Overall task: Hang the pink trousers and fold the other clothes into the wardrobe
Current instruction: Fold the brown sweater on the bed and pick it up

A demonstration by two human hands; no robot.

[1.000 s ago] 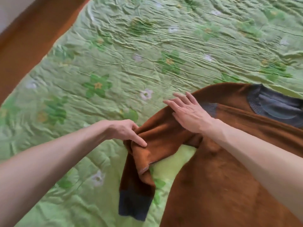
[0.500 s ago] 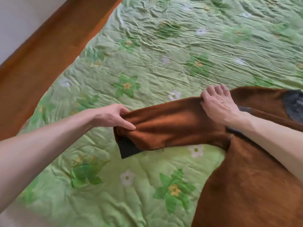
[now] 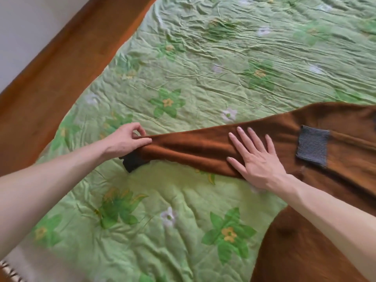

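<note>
A brown sweater (image 3: pixel 333 171) with dark grey ribbed cuffs lies on the green flowered bedspread (image 3: pixel 203 68), its body at the right edge. One sleeve (image 3: pixel 189 149) stretches out to the left across the bed. My left hand (image 3: pixel 126 139) pinches that sleeve near its dark cuff (image 3: pixel 133 162). My right hand (image 3: pixel 256 159) lies flat on the sleeve with straight, spread fingers, close to the shoulder. A second grey cuff (image 3: pixel 312 145) rests on the sweater's chest. The pink trousers and the wardrobe are not in view.
A brown wooden bed frame (image 3: pixel 67 64) runs diagonally along the bed's left side, with a pale wall (image 3: pixel 26 27) beyond it. A striped fabric edge (image 3: pixel 10 271) shows at the bottom left corner.
My left hand has pulled the crumpled sleeve out to the left until it lies straight. My right hand has shifted and flattened on the sleeve. The view has swung left.
</note>
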